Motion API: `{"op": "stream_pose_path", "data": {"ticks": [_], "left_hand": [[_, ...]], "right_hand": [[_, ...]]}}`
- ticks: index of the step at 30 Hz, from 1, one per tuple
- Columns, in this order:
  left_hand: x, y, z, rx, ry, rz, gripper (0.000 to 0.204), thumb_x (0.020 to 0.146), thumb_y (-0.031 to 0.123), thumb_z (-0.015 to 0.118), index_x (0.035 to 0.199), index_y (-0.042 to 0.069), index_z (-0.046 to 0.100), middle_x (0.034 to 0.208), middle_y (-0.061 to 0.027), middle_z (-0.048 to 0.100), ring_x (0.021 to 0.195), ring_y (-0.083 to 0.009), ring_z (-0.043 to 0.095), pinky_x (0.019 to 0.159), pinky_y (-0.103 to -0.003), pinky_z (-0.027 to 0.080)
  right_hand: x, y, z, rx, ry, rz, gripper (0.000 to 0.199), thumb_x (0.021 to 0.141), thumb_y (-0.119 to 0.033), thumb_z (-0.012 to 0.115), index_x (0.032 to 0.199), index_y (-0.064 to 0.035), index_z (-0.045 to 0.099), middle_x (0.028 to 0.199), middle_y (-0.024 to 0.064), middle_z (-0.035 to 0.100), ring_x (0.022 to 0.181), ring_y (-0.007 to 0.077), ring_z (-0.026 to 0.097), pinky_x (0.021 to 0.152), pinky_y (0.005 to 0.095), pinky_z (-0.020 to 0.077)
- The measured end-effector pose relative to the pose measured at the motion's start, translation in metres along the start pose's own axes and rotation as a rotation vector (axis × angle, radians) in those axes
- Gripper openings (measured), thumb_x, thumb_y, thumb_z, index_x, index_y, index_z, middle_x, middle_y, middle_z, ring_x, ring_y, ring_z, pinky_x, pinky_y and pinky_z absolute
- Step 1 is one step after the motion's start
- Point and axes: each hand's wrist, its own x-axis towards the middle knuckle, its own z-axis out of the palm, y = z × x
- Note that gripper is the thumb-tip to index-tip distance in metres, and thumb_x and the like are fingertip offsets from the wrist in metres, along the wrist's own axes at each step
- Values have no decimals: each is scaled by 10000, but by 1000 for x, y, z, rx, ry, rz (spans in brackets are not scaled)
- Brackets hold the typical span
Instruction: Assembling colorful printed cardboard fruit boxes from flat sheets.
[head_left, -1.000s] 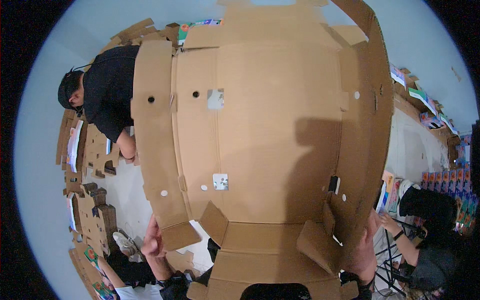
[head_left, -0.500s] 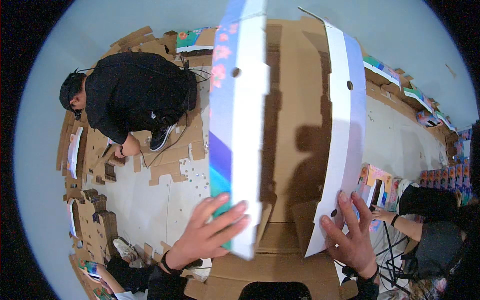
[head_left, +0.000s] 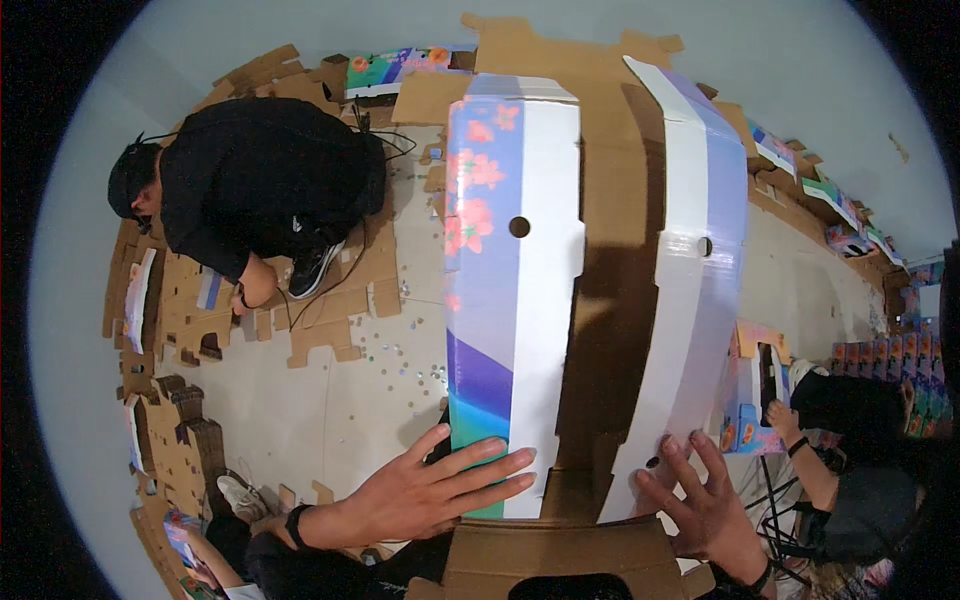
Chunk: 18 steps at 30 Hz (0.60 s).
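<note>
A large cardboard box (head_left: 545, 300) stands before me, partly folded, with brown inner faces. Its left panel (head_left: 490, 310) is lilac, white and green with pink flowers and a round hole; it leans inward. The right panel (head_left: 690, 300) is white and lilac, also with round holes. My left hand (head_left: 430, 490) lies flat with fingers stretched on the near end of the left panel. On the near end of the right panel, my right hand (head_left: 705, 505) rests with fingers spread. A brown flap (head_left: 560, 560) with a dark cutout is at the near end.
At the left, a person in black (head_left: 270, 190) crouches over flat cardboard sheets (head_left: 325, 335). Stacked cut cardboard (head_left: 185, 450) lies nearer. Small round scraps (head_left: 400, 370) dot the floor. On the right, another person's hand (head_left: 785, 420) touches a colourful box (head_left: 745, 390); printed cartons (head_left: 890, 365) stand behind.
The left panel has tilted in and moved right, showing more of its printed face. The far end has come lower, and brown flaps show there. Both hands have moved slightly nearer me.
</note>
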Motion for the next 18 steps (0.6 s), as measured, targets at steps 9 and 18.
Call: {"op": "stream_pose_path", "data": {"ticks": [9,18], "left_hand": [[-4,-14,55,-598,293,20,738,807,218,691,1513,107,508,1653,9,416,1497,-210,353,1263,-509,117],[30,8,68,-895,1278,-346,1209,754,253,896,1607,-27,86,1581,-276,238,1437,-394,358,1184,-537,331]], "right_hand": [[9,0,67,427,563,61,640,763,-410,880,1305,-133,685,1469,117,565,1478,360,284,1207,495,316],[62,-39,90,1025,1173,378,864,909,-461,708,1532,18,350,1493,179,386,1380,301,401,1176,478,319]]}}
